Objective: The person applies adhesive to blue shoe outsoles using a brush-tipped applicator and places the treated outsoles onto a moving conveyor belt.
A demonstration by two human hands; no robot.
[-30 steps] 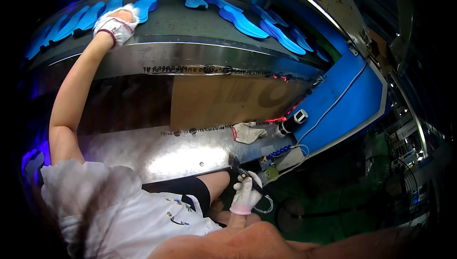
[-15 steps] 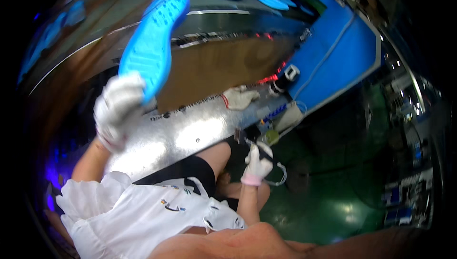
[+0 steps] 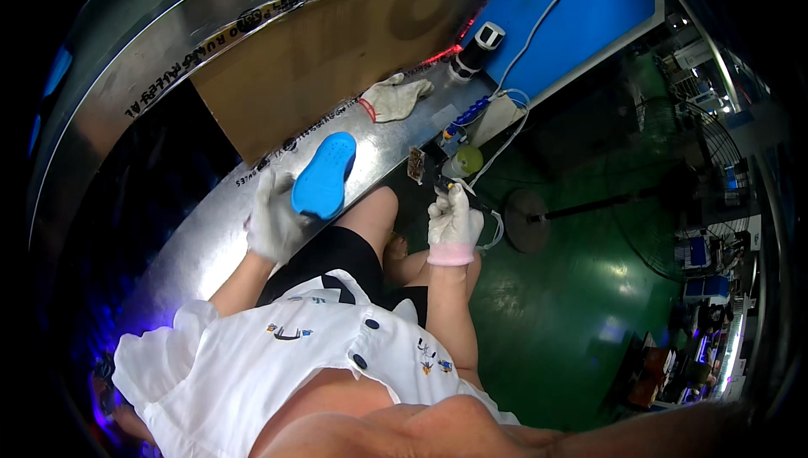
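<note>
the left hand (image 3: pixel 273 222), gloved, grips the heel end of a blue shoe sole (image 3: pixel 324 174) over the shiny metal worktop (image 3: pixel 202 239). the right hand (image 3: pixel 453 224), also gloved, is closed around a small dark tool (image 3: pixel 450 187) near the knee. to work it well, it seems best to steady the sole against the worktop edge and bring the tool close. the sole's long axis runs from lower left to upper right, toe pointing away toward the cardboard sheet (image 3: pixel 311 62).

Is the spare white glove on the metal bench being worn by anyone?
No, the spare glove lies loose on the metal bench, apart from both gloved hands.
</note>
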